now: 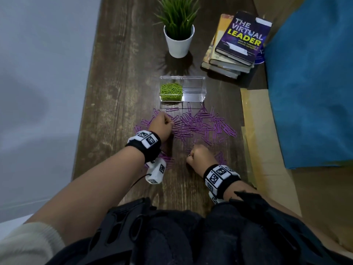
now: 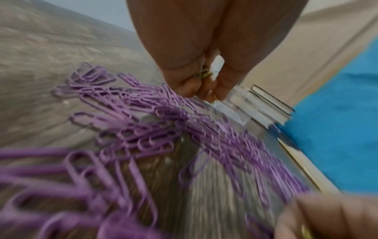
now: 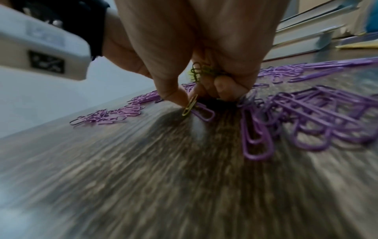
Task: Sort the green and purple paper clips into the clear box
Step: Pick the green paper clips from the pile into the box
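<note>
Purple paper clips [image 1: 198, 125] are lying scattered in a loose, tangled spread across the dark wooden table [image 1: 118, 77], just in front of the clear box [image 1: 193, 87]. They are thin looped wires with a glossy lilac coating, some overlapping, some lying singly at the edges of the spread. The box is standing upright with two compartments: the left one is holding a heap of bright green paper clips [image 1: 171, 91], while the right one is showing only clear walls.

The left hand [image 1: 161, 125] is resting at the left edge of the purple spread, fingers curled inward and gripping a small bunch of green clips [image 2: 202, 75] inside the fist. The right hand [image 1: 200, 156] is sitting nearer the person, also curled, holding green clips [image 3: 201, 70] bunched in its palm while thumb and forefinger are pinching one more yellowish-green clip [image 3: 190, 105] whose tip is touching the table beside a purple one.

Behind the box, a white pot with a green plant [image 1: 179, 29] is standing, and a stack of books [image 1: 236, 44] is lying to its right.
</note>
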The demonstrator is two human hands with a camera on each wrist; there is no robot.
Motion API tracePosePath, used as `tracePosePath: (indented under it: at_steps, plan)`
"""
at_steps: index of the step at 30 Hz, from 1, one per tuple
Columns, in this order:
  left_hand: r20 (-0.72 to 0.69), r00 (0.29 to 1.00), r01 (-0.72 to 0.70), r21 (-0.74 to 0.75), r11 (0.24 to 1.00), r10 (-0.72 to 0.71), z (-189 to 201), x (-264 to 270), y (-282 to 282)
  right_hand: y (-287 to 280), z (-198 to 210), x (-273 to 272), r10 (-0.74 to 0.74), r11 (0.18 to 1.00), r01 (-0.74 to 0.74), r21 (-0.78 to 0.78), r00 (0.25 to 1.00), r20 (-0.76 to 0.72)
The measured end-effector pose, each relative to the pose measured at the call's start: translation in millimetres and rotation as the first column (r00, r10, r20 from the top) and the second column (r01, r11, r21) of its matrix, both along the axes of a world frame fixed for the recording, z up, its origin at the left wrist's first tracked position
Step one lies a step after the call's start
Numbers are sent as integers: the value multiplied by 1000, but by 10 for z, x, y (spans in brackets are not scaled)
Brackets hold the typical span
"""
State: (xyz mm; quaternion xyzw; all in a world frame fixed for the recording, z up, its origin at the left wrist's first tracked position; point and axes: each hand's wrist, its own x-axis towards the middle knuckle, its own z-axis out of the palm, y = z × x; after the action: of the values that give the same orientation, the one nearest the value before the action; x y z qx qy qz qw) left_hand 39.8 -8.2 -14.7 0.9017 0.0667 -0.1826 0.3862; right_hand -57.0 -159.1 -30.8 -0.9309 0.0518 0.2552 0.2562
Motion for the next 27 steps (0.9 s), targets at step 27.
tracePosePath:
  at_steps: [27]
  plan:
    - [221, 873, 352, 331, 876, -434, 190, 1322, -24, -95, 707, 1952, -218, 764, 281, 581, 960, -178]
